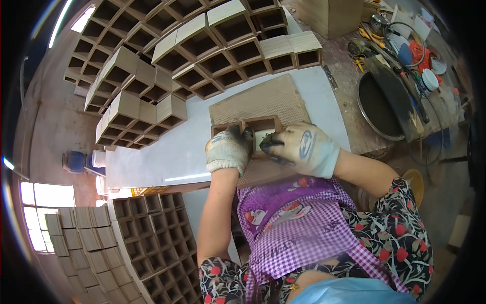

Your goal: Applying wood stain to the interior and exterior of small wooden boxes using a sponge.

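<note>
I'm looking down into a workshop, onto a long pale worktable (167,152) that runs away from me, with a concrete floor to the left. The biggest mass is the stack of open wooden boxes (167,55) spread across the far end of the table, mouths facing me, piled in staggered rows as if parked there out of the working area. A second stack of the same boxes (152,238) stands low at my left, below the table edge. To the right sits a rougher bench with a round dark pan (377,106) and a clutter of hand tools and cables (400,45), well apart from the hands.

In front of me lies a perforated brown board (263,104), flat on the table, serving as a pad under the work. On its near edge rests a small two-compartment wooden box (246,129), openings up.

My left hand (228,149), in a knit glove, is curled closed over the box's left compartment wall, thumb and fingers clamped on it, apparently to keep it from sliding. My right hand (304,149), also gloved, has its dark fingertips pinched around something small and greenish at the right compartment; I cannot tell what that piece is. The grip looks tight, fingers nearly together.
</note>
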Available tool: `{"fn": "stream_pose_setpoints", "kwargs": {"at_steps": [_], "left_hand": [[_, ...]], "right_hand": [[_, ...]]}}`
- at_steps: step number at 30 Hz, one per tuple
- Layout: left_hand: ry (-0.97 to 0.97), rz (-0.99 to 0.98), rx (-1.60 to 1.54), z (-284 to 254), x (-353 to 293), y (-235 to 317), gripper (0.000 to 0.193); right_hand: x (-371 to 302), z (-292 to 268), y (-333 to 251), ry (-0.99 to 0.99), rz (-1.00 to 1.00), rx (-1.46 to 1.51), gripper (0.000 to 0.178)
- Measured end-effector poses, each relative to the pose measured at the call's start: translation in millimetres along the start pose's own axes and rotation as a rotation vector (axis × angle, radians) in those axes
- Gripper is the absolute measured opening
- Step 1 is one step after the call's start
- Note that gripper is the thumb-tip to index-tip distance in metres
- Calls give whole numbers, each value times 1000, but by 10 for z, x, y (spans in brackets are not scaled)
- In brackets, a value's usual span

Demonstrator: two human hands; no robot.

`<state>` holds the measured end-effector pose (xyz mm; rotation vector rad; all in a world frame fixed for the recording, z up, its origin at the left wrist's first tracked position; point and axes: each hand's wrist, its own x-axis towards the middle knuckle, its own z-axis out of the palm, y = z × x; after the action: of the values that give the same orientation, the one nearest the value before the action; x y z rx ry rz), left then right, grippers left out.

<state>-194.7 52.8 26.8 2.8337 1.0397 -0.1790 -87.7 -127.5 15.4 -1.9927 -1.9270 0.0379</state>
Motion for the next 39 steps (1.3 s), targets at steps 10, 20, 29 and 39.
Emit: {"fn": "stream_pose_setpoints", "kwargs": {"at_steps": [10,20,29,39], "left_hand": [[96,311,234,-449,-48,-232,39],[189,1031,307,-316,439,-539,79],[263,737,86,-125,208,-278,34],[144,580,18,27,169,-182,39]], "right_hand": [[-372,-126,175,334,474,700,31],[40,-41,133,-26,239,329,27],[-132,-237,410,388,345,473,39],[757,-40,664,233,286,96,33]]}}
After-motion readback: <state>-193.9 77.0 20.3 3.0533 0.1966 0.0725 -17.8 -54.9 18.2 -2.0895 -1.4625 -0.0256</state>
